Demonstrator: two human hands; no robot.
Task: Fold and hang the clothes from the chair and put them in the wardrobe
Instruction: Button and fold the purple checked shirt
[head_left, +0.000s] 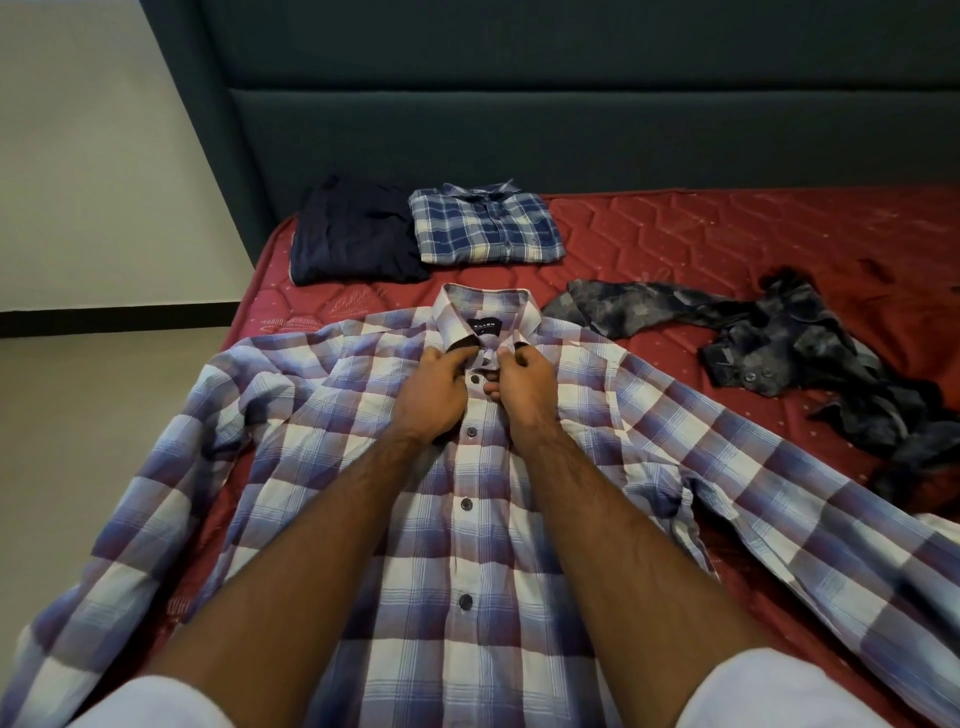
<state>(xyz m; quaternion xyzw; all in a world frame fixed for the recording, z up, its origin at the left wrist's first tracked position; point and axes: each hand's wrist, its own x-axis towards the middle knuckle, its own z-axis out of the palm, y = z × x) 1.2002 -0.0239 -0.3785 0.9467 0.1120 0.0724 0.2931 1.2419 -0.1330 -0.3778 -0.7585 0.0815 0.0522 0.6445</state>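
Mattress (701, 234), red, quilted, against dark headboard (571, 104); plaid shirt (467, 519) spread flat on it. Left hand (434, 389) and right hand (522, 384) pinch its placket below the collar.

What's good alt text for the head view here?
Both hands, left hand and right hand, pinch the collar area of a purple-and-white plaid shirt spread face up on a red mattress. Behind it lie a folded blue plaid shirt and folded navy garment; a crumpled dark patterned shirt lies to the right.
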